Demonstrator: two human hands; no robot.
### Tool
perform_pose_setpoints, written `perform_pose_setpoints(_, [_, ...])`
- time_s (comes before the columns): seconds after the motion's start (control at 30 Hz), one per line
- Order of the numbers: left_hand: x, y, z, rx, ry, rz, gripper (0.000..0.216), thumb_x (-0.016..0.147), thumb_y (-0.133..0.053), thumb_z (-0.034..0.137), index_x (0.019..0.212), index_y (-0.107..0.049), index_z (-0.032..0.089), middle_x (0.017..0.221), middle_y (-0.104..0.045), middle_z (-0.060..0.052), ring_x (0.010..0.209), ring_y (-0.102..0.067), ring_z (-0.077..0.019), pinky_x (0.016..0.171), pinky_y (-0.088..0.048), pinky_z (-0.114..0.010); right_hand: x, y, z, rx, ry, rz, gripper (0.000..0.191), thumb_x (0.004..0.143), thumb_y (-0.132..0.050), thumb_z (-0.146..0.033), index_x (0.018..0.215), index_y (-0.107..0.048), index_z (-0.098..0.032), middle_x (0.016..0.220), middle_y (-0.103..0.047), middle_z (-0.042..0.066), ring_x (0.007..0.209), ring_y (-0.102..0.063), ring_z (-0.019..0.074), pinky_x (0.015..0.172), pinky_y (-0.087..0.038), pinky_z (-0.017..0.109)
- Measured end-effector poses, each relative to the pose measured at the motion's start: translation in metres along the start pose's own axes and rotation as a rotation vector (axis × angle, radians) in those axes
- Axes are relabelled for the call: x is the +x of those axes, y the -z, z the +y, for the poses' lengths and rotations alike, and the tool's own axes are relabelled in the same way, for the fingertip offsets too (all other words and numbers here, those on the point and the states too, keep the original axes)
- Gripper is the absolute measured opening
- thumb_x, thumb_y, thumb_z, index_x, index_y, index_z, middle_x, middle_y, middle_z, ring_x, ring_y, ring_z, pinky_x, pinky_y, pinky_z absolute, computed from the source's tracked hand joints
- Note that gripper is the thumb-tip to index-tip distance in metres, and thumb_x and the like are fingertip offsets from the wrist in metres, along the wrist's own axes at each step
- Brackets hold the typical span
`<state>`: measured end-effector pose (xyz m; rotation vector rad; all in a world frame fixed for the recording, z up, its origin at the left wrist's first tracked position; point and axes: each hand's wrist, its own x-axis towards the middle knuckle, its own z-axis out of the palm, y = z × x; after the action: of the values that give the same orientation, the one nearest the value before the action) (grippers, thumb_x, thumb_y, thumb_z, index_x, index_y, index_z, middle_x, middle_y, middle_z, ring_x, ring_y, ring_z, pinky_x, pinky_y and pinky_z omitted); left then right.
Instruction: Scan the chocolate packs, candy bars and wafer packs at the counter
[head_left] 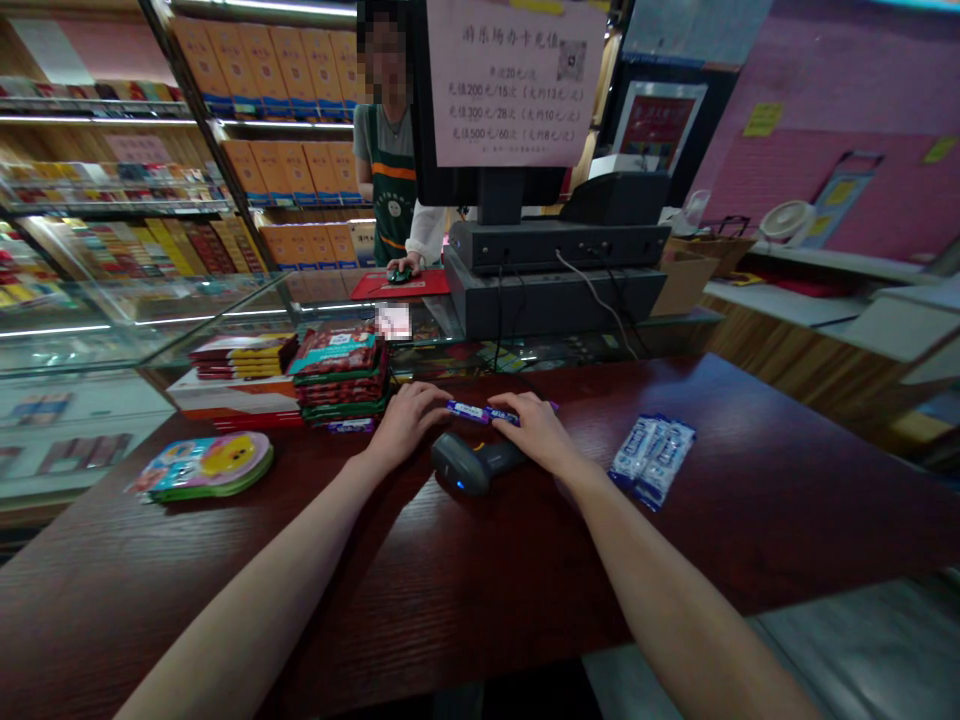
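My left hand (409,422) has its fingers bent around the left end of a small purple-wrapped candy bar (469,411). My right hand (538,430) is closed over a second purple-wrapped candy bar (498,415), which lies in line with the first; its right end shows past my fingers. Just below and between my hands rests a dark handheld barcode scanner (463,464), with a blue light on its head and its handle partly behind my right hand. Another purple packet (351,426) lies left of my left hand, beside a stack of red and green snack packs (341,370).
Blue-and-white packets (654,458) lie to the right on the brown counter (390,610). A duck-picture pack (217,465) and a white-orange box (232,398) are at left. Behind stands a monitor with a paper sign (517,85). A co-worker's hand (405,267) rests on a mouse.
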<state>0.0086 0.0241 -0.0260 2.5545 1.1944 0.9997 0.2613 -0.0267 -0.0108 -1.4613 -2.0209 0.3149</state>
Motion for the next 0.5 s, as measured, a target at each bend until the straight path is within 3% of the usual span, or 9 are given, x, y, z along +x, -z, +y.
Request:
perform_pose_setpoints(0.27, [-0.009,0.017,0.016,-0.045,0.069,0.118,0.021,0.096,-0.061,0.034,0.112,-0.069,0.024,0.108,-0.073,-0.004,0.101,-0.061,-0.0231,0.091,-0.047,-0.038,0.001,-0.003,-0.015,0.057,0.085,0.095,0.037,0.085,-0.072,-0.022,0.122,-0.067,-0.028,0.117,-0.073,0.004,0.113,-0.062,0.0256,0.097,-0.046,0.043])
perform_pose_setpoints(0.5, [-0.016,0.019,0.029,-0.155,0.198,0.155,0.021,0.093,-0.061,0.036,0.108,-0.072,0.025,0.106,-0.075,-0.003,0.098,-0.065,-0.0220,0.090,-0.051,-0.036,-0.001,-0.005,-0.022,0.091,0.120,0.176,0.023,0.088,-0.072,-0.023,0.111,-0.072,-0.026,0.107,-0.075,0.004,0.103,-0.066,0.0241,0.092,-0.046,0.040])
